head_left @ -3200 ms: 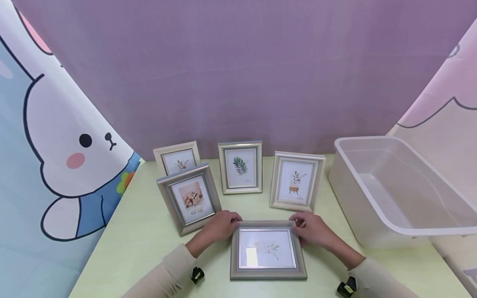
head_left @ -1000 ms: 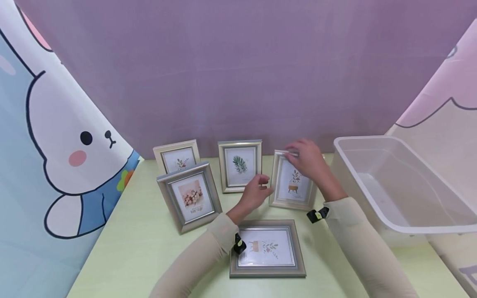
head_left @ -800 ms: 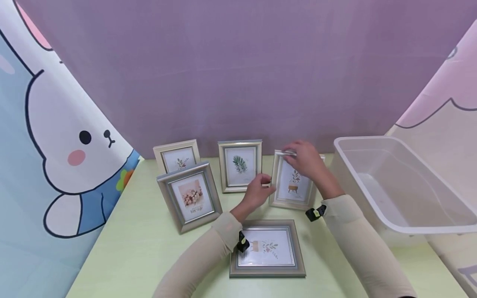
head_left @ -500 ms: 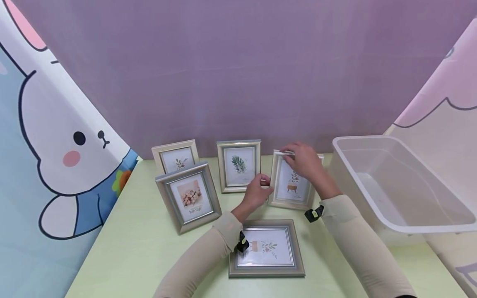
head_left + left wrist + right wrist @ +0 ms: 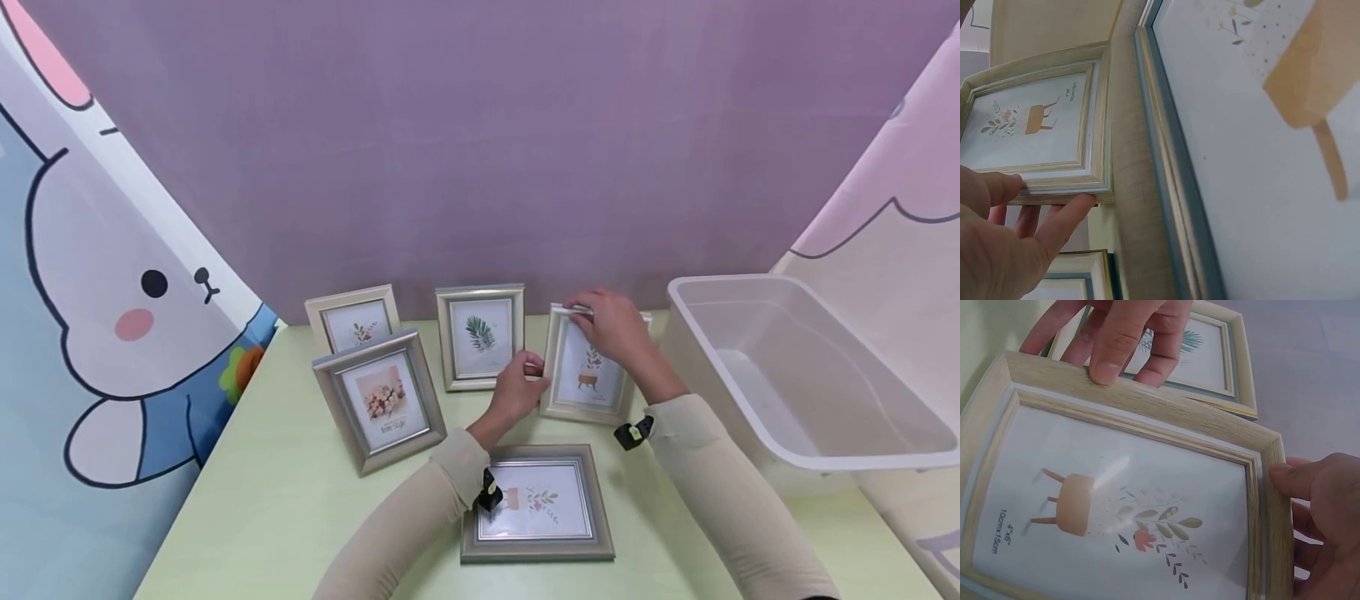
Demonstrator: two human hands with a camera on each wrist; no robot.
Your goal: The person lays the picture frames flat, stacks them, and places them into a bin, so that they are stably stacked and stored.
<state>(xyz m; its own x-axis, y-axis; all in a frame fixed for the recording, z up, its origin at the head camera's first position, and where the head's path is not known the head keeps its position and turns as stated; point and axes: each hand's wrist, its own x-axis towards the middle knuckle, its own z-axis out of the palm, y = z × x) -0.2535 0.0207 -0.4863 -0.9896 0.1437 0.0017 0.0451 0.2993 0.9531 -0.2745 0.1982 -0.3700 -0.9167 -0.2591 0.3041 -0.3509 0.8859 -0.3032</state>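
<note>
A cream picture frame (image 5: 591,387) with a potted-plant print stands at the back right of the table. My right hand (image 5: 618,333) grips its top edge, thumb in front and fingers behind. Low on its left side, my left hand (image 5: 514,390) pinches the edge; in the right wrist view the left thumb (image 5: 1107,365) lies on the border. A larger taupe frame (image 5: 551,547) lies face up in front, partly covered by the left forearm in the head view. Just left of the left hand stands a frame with a green leaf print (image 5: 480,333).
Two more frames stand at the left: a grey one with a flower photo (image 5: 384,404) overlaps a cream one (image 5: 356,321) behind it. A deep translucent plastic bin (image 5: 738,417) stands at the right. A purple backdrop (image 5: 480,150) closes off the table's far side.
Over three seconds, both hands have gone from the lying taupe frame to the standing cream frame at the back right. During the last half second, the hands hardly move.
</note>
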